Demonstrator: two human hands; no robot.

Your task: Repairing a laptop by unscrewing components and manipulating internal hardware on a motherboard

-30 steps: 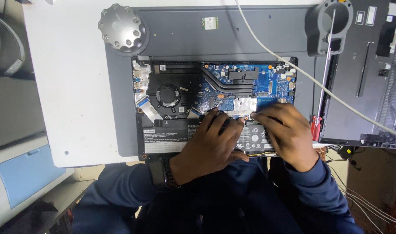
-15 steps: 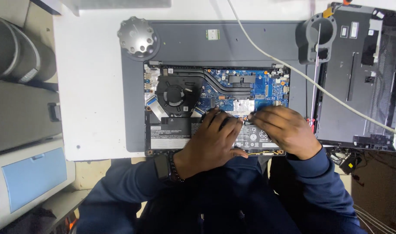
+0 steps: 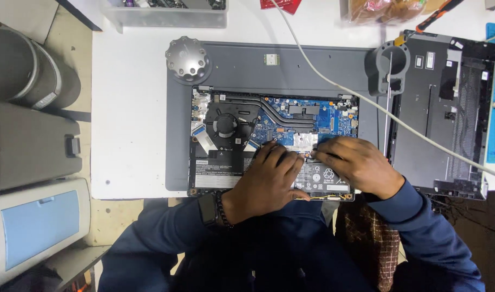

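Blue circuit board (image 3: 326,116) showed inside the opened laptop (image 3: 269,143), which lay bottom-up on a grey mat (image 3: 290,67) near the front edge of the white bench (image 3: 131,108). A round black fan (image 3: 225,125) sat at the board's left, with dark heat pipes (image 3: 282,111) running from it across the top. Below the board lay the flat black battery (image 3: 220,170) with white labels.

Both hands met at the middle of the laptop, where board and battery join. The left hand (image 3: 269,181) lay palm-down over the battery, its fingers (image 3: 282,157) curled with the tips pressed near a small silver plate (image 3: 304,141). The right hand (image 3: 355,165) lay just beside it, its fingers (image 3: 326,154) bent and pointing left, the tips touching the same spot. Whether either hand pinched anything could not be told; the fingertips hid what lay beneath them. A dark watch (image 3: 208,208) and a bead bracelet (image 3: 221,208) sat on the left wrist.

On the mat's upper left corner stood a knurled metal knob (image 3: 188,58), and at its upper right a grey ring-shaped holder (image 3: 391,67). A white cable (image 3: 366,100) ran diagonally over the laptop's right end. Right of the mat lay the removed black cover (image 3: 442,113). Grey machines (image 3: 28,140) stood left of the bench.
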